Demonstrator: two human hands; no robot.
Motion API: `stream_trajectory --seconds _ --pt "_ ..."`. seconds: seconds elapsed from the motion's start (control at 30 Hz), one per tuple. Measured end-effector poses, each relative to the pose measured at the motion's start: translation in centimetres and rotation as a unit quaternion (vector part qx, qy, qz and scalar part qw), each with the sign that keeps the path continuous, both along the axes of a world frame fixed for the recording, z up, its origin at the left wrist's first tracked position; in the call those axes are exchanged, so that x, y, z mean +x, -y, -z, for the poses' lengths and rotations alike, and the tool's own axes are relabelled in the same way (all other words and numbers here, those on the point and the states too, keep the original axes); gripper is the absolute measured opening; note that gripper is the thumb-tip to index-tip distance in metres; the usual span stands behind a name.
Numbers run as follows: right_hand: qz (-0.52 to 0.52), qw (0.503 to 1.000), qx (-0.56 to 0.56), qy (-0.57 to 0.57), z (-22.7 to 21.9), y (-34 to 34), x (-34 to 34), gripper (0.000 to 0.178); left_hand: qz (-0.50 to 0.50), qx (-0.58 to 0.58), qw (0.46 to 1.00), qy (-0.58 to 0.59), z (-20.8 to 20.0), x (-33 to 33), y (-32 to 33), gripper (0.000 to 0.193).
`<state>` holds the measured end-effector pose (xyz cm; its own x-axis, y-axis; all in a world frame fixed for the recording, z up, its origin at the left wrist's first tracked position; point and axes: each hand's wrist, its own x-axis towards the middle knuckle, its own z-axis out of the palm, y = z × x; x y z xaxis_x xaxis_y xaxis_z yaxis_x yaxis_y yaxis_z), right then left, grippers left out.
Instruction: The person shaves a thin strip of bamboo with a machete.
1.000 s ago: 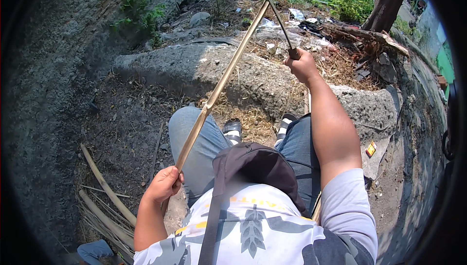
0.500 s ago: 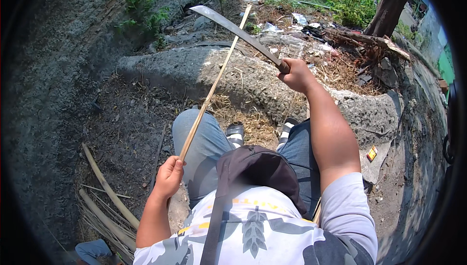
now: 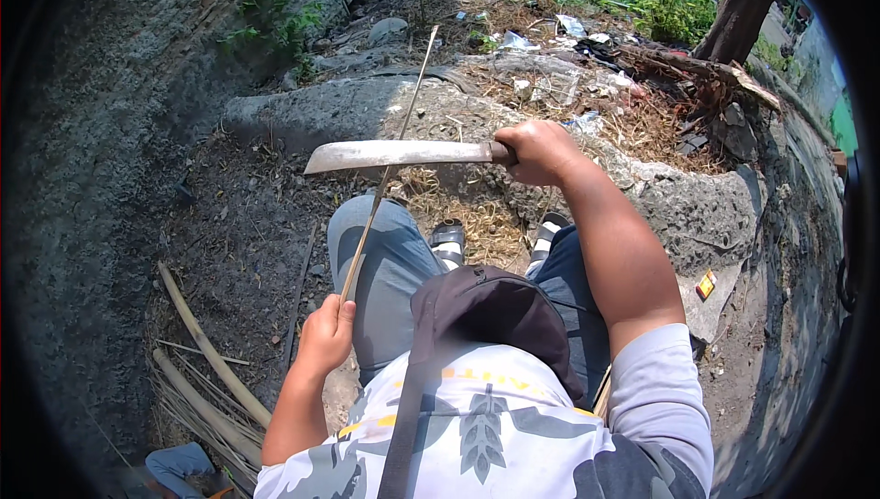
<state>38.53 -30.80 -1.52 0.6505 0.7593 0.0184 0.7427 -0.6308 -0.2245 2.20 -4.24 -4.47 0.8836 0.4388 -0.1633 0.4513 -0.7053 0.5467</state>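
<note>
A long, thin bamboo strip (image 3: pixel 367 229) slants up and away from my left hand (image 3: pixel 327 332), whose fingers are closed round its near end. Its narrow edge faces up, and it passes above my left knee. My right hand (image 3: pixel 541 153) grips the dark handle of a machete (image 3: pixel 403 153). The worn grey blade points left, nearly level, and crosses the strip beyond my knee. Whether blade and strip touch, I cannot tell.
Curved pale poles (image 3: pixel 209 343) and thin strips (image 3: pixel 197 389) lie at the lower left, near a denim-clad leg (image 3: pixel 179 464). Ahead runs a rough concrete block (image 3: pixel 339 109), with straw and litter behind it. A wall (image 3: pixel 101 178) rises at left; a small yellow-red packet (image 3: pixel 705 285) lies right.
The machete has swung down and nearer, from slanting up-left to almost level. In my left hand, the bamboo strip has turned from its flat face to its narrow edge and leans slightly more left.
</note>
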Motion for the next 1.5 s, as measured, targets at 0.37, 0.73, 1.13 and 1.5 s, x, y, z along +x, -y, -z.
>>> stream_trajectory --seconds 0.37,0.73,1.13,1.5 --pt "-0.002 1.000 0.030 0.001 0.2 -0.6 -0.5 0.020 -0.017 0.001 1.000 0.020 0.2 0.0 1.0 0.033" --pt "0.017 0.996 0.024 -0.088 2.0 -0.7 0.5 0.026 -0.015 0.017 0.998 0.050 2.5 0.7 1.7 0.034" --pt "-0.045 0.992 -0.048 -0.109 1.3 -2.8 -1.8 0.032 0.004 -0.026 0.999 0.041 2.1 1.2 1.1 0.033" --pt "0.014 0.996 0.025 -0.082 3.5 -1.5 1.5 0.029 -0.003 -0.050 0.998 0.032 1.4 1.1 1.0 0.030"
